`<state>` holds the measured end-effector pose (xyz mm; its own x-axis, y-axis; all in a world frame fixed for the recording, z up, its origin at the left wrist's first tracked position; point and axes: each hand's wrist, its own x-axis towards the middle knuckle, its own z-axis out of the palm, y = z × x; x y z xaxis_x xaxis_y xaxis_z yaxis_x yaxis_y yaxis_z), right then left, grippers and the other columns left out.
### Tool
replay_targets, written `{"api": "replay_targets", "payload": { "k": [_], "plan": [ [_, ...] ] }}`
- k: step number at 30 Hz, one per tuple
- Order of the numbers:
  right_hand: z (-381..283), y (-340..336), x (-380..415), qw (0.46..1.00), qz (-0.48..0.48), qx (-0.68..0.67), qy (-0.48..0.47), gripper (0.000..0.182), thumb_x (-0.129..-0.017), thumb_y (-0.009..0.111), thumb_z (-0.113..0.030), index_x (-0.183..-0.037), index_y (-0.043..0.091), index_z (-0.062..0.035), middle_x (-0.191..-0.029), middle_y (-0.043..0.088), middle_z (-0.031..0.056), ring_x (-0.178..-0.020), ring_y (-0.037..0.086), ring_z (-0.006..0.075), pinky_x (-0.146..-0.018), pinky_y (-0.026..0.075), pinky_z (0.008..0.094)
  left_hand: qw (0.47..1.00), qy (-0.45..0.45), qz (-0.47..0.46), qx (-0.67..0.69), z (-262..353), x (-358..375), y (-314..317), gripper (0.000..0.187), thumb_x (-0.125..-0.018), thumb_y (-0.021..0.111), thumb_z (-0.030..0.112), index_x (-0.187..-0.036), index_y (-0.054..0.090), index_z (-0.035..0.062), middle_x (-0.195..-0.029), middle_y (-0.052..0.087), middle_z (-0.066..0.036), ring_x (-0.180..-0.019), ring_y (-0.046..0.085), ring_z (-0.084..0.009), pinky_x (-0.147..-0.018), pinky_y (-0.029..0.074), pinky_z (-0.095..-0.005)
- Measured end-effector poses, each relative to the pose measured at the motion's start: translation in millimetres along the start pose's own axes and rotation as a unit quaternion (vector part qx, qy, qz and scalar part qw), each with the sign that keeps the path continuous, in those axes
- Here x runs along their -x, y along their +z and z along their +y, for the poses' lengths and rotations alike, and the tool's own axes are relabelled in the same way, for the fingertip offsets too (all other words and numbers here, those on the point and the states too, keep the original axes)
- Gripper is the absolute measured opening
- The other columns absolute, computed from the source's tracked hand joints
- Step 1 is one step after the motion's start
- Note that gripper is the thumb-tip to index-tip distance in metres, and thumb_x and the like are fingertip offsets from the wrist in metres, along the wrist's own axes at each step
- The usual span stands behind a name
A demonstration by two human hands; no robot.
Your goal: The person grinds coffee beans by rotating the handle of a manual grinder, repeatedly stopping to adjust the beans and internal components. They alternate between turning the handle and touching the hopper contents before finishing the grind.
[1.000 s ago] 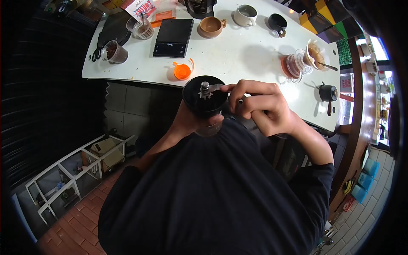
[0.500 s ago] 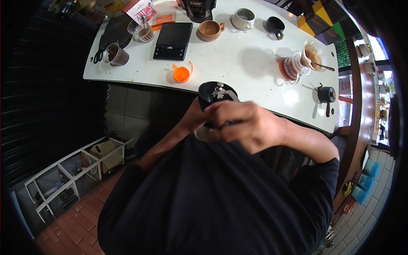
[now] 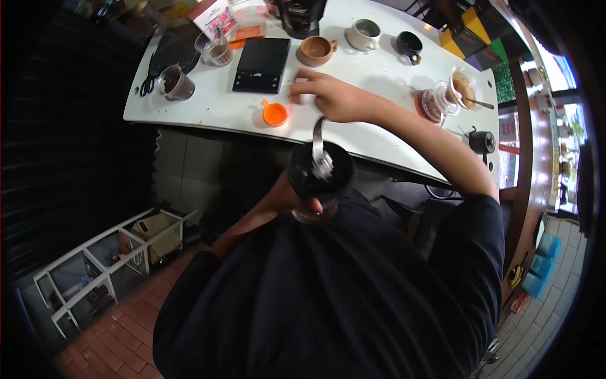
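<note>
A black hand grinder (image 3: 338, 167) with a metal crank arm (image 3: 318, 139) is held against my body, below the table's front edge. My left hand (image 3: 293, 196) wraps round its side, the thumb showing at the front. My right hand (image 3: 328, 95) is up at the outer end of the crank, over the table, its fingers curled; the knob is hidden under it. Nearest to it on the table are an orange cup (image 3: 276, 114) and a black scale (image 3: 262, 66).
On the white table (image 3: 214, 110) stand a brown cup (image 3: 317, 50), a white cup (image 3: 364, 35), a black cup (image 3: 409, 45), a glass server (image 3: 433, 104) with a dripper, a small black pot (image 3: 481, 141), a cup of dark grounds (image 3: 176, 83) and a glass (image 3: 218, 50).
My right hand has swung the crank away from my body, out over the table. The grinder has shifted slightly towards my body, still in my left hand.
</note>
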<state>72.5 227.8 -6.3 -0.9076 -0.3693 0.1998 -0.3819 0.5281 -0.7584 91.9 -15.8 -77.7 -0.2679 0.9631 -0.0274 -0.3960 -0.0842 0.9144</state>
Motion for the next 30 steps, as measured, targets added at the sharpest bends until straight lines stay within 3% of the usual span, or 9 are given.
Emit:
{"api": "replay_targets", "payload": {
  "k": [4, 7, 10, 14, 15, 17, 20, 23, 30],
  "plan": [
    [-39.1, 23.8, 78.3, 0.983, 0.177, -0.03, 0.048, 0.066, -0.063, 0.038, 0.017, -0.125, 0.053, -0.0005, -0.124, 0.046, 0.0233, -0.111, 0.055, 0.0379, -0.1, 0.046, 0.0466, 0.989, -0.009, 0.099, 0.108, 12.2, 1.8, -5.6, 0.078, -0.071, 0.09, 0.046, -0.125, 0.057, 0.0014, -0.11, 0.067, -0.005, -0.103, 0.064, -0.0119, -0.091, 0.052, -0.0303],
    [-113.9, 24.6, 87.2, 0.983, 0.13, -0.087, -0.093, 0.027, -0.068, 0.059, 0.016, -0.086, 0.065, -0.0025, -0.117, 0.052, 0.0228, -0.119, 0.056, 0.0401, -0.112, 0.041, 0.0562, 0.992, 0.042, 0.097, 0.076, 8.6, -7.0, -3.5, 0.071, -0.074, 0.088, 0.042, -0.125, 0.058, 0.0023, -0.113, 0.067, -0.005, -0.1, 0.064, -0.0117, -0.088, 0.052, -0.0298],
    [-133.7, 29.0, 34.6, 0.965, 0.023, -0.119, -0.233, 0.028, -0.073, 0.068, 0.005, -0.1, 0.069, -0.0027, -0.122, 0.051, 0.0252, -0.118, 0.056, 0.0399, -0.112, 0.043, 0.053, 0.961, -0.241, 0.057, 0.122, 32.6, -4.0, 0.8, 0.079, -0.075, 0.089, 0.029, -0.139, 0.05, 0.0039, -0.13, 0.061, -0.01, -0.123, 0.057, -0.0166, -0.105, 0.046, -0.038],
    [-131.7, 36.1, -64.6, 0.956, -0.085, -0.081, -0.268, 0.026, -0.072, 0.066, -0.002, -0.099, 0.066, -0.0004, -0.115, 0.05, 0.0176, -0.109, 0.057, 0.0354, -0.087, 0.052, 0.0416, 0.947, -0.14, -0.096, -0.274, 59.7, -12.4, 16.6, 0.09, -0.068, 0.094, 0.031, -0.14, 0.048, 0.0031, -0.134, 0.058, -0.01, -0.127, 0.055, -0.0192, -0.106, 0.045, -0.038],
    [-112.0, 35.0, -71.6, 0.959, -0.056, -0.13, -0.245, 0.024, -0.071, 0.062, 0.002, -0.095, 0.062, 0.0006, -0.115, 0.051, 0.0167, -0.106, 0.057, 0.0345, -0.088, 0.05, 0.0412, 0.996, -0.081, -0.031, -0.003, 21.3, -8.7, 5.1, 0.097, -0.062, 0.097, 0.035, -0.139, 0.049, 0.0022, -0.132, 0.059, -0.011, -0.125, 0.056, -0.0223, -0.106, 0.045, -0.0385],
    [-46.6, 35.9, -73.1, 0.976, -0.042, -0.111, -0.185, 0.043, -0.067, 0.059, 0.009, -0.108, 0.061, -0.0015, -0.11, 0.05, 0.0167, -0.106, 0.055, 0.0352, -0.092, 0.047, 0.0406, 0.978, 0.1, 0.041, -0.178, 20.1, 6.0, 6.0, 0.094, -0.062, 0.093, 0.054, -0.13, 0.055, 0.001, -0.126, 0.061, -0.012, -0.119, 0.059, -0.0241, -0.103, 0.047, -0.0381],
    [14.2, 13.6, -0.8, 0.999, 0.037, 0.001, 0.013, 0.051, -0.062, 0.043, 0.018, -0.108, 0.058, 0.0041, -0.111, 0.048, 0.0177, -0.108, 0.053, 0.0355, -0.096, 0.044, 0.0388, 0.993, -0.033, 0.035, 0.11, 21.5, 18.3, -22.4, 0.1, -0.059, 0.094, 0.054, -0.131, 0.052, -0.0015, -0.123, 0.063, -0.011, -0.116, 0.06, -0.0215, -0.101, 0.048, -0.0359],
    [-55.0, 12.1, 49.3, 0.983, 0.158, -0.046, 0.079, 0.038, -0.064, 0.041, 0.016, -0.094, 0.056, 0.0007, -0.116, 0.046, 0.0204, -0.117, 0.053, 0.0403, -0.107, 0.042, 0.0449, 0.987, 0.018, 0.157, 0.026, 30.3, 22.5, -12.1, 0.102, -0.058, 0.095, 0.054, -0.132, 0.052, -0.0022, -0.117, 0.066, -0.01, -0.112, 0.062, -0.0177, -0.098, 0.05, -0.0344],
    [-151.7, 41.8, 59.5, 0.976, 0.109, -0.079, -0.173, 0.021, -0.074, 0.073, 0.0, -0.092, 0.063, -0.0038, -0.105, 0.051, 0.0158, -0.101, 0.061, 0.0333, -0.11, 0.043, 0.0592, 0.984, 0.05, 0.121, -0.125, 57.3, -0.3, -17.8, 0.071, -0.056, 0.096, 0.032, -0.111, 0.065, -0.0006, -0.094, 0.074, -0.007, -0.087, 0.069, -0.0106, -0.079, 0.057, -0.0305]
  ]
}}
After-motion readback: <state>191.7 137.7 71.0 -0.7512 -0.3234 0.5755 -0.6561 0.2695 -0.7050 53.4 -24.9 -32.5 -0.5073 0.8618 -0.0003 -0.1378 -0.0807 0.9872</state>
